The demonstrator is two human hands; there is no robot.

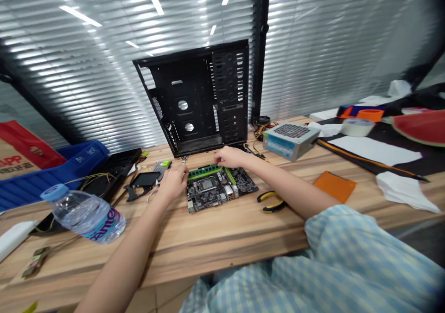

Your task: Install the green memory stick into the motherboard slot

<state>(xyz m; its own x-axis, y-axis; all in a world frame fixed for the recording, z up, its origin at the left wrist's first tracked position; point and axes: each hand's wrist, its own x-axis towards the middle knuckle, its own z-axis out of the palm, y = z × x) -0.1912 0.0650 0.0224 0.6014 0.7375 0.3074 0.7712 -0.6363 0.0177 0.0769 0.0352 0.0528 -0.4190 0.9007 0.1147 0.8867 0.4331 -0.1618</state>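
Observation:
A black motherboard (239, 179) lies flat on the table, with a bare processor socket (206, 184) and bright green slots on it. Along its far edge runs a green RAM stick (205, 170), at one of the slots; whether it is fully seated I cannot tell. My left hand (175, 179) is closed with its fingertips at the stick's left end. At the right end, my right hand (228, 156) is closed in a pinch, its fingertips partly hidden. Yellow-and-black pliers (271, 201) lie under my right forearm.
An open black computer case (194, 99) stands behind the board. Right of it sits a power supply (290, 139) with cables. A water bottle (85, 215) and blue bin (85, 160) are at left. An orange sheet (335, 186) and tissue (405, 190) lie at right.

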